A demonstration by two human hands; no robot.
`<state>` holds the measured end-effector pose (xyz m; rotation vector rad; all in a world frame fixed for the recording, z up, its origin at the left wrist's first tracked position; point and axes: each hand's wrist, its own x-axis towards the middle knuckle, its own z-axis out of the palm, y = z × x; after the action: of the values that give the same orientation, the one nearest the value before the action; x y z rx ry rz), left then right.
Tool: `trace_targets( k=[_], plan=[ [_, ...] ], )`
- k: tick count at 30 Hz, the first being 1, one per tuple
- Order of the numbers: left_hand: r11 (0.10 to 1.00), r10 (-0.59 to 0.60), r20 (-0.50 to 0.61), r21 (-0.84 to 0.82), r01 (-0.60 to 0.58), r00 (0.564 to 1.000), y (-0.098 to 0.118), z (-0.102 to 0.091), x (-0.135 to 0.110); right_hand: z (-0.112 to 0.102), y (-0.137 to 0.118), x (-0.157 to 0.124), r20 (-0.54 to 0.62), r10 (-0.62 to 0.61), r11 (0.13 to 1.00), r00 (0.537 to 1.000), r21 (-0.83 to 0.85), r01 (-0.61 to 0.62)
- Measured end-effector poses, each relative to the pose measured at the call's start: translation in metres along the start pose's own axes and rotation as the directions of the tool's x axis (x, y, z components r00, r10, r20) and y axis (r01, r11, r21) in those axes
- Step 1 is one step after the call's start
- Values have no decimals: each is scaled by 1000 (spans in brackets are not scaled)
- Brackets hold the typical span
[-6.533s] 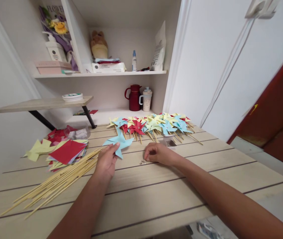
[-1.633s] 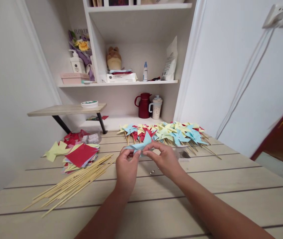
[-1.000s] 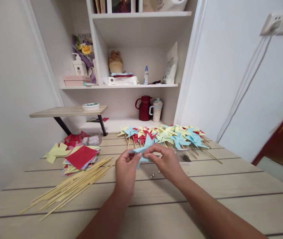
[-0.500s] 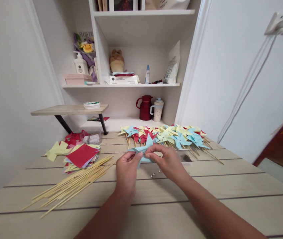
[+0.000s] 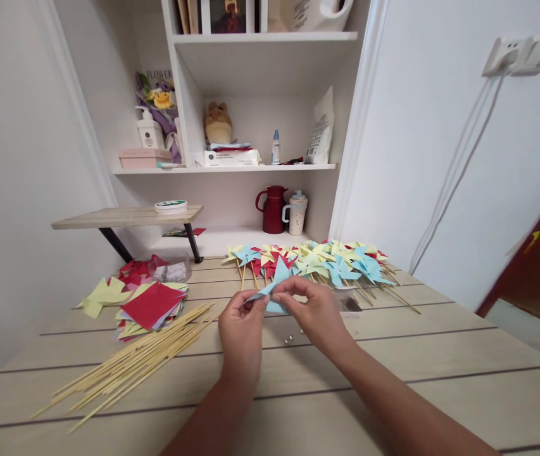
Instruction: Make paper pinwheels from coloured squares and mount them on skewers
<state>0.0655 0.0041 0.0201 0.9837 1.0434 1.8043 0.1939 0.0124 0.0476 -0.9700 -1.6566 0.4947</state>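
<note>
Between both hands, above the table, is a light blue paper pinwheel (image 5: 280, 272) with folded blades. My left hand (image 5: 244, 326) is closed on its left side, thumb and fingers pinching the paper. My right hand (image 5: 314, 310) pinches near the pinwheel's centre with thumb and index finger; any small part between those fingertips is hidden. Several small shiny metal pieces (image 5: 289, 339) lie on the table just below the hands. Behind them, finished pinwheels on sticks (image 5: 340, 269) in blue, yellow and red are laid in a row.
Thin wooden sticks (image 5: 141, 361) lie in a bundle at left. Behind them are a stack of coloured paper squares (image 5: 153, 307) and a yellow paper pinwheel (image 5: 102, 296). A small raised stand (image 5: 108, 217) is at back left. A red jug (image 5: 273, 210) and a cup (image 5: 297, 214) stand on the lower shelf.
The view has shifted slightly. Both hands keep hold of the blue pinwheel, which has tilted a little, and the right fingertips have moved slightly at its centre.
</note>
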Motion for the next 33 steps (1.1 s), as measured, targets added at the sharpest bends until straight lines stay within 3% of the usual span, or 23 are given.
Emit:
trace_targets(
  k=[10, 15, 25, 30, 33],
  plan=[
    [997, 31, -17, 68, -29, 999, -1, 0, 0, 2, 1, -2, -53, 44, 997, 998, 63, -40],
    [989, 104, -3, 102, -103, 995, -1, -3, 0, 2, 5, 1, 0, 100, 986, 995, 133, -99],
    [948, 264, 61, 165, -271, 963, 0, -6, -2, 2, 8, 1, 45, 48, 987, 998, 149, -54],
    [948, 259, 52, 178, -264, 965, -1, -7, -2, 3, 8, 2, 55, 42, 989, 998, 137, -49],
    [969, 190, 21, 156, -191, 982, 0, -5, -2, 5, 10, 3, 58, 73, 980, 996, 182, -82]
  ],
)
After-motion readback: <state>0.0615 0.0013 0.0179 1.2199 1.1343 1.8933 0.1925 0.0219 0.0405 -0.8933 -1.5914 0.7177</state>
